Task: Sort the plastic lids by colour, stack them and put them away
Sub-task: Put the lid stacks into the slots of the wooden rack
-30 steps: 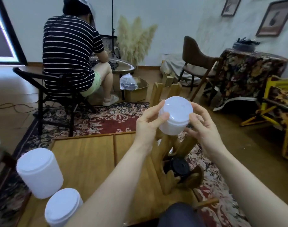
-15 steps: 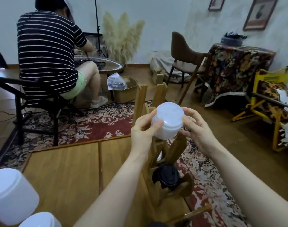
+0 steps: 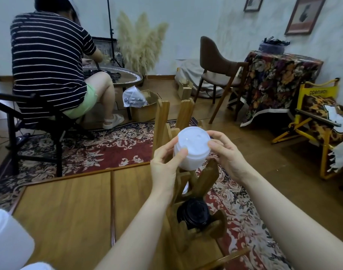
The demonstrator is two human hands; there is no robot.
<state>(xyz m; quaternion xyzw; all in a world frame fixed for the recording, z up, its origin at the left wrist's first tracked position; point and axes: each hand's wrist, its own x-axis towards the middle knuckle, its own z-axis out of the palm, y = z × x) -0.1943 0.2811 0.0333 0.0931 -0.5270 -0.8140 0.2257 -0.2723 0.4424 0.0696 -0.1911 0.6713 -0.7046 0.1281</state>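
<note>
Hands, left and right, both gripping white lid stack above wooden rack with black lids.

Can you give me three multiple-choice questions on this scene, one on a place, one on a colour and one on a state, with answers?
1. Where are the black lids?
A. On the table
B. Low in the wooden rack
C. On the brown chair

2. What colour is the lid stack being held?
A. White
B. Black
C. Yellow

3. How is that stack held?
A. By the left hand alone
B. Lying loose on the rug
C. Between both hands

Answers:
1 B: the black lids sit in the lower part of the rack, below the hands.
2 A: the stack shows white against the brown floor.
3 C: the left hand grips one side and the right hand the other, above the rack.
</note>
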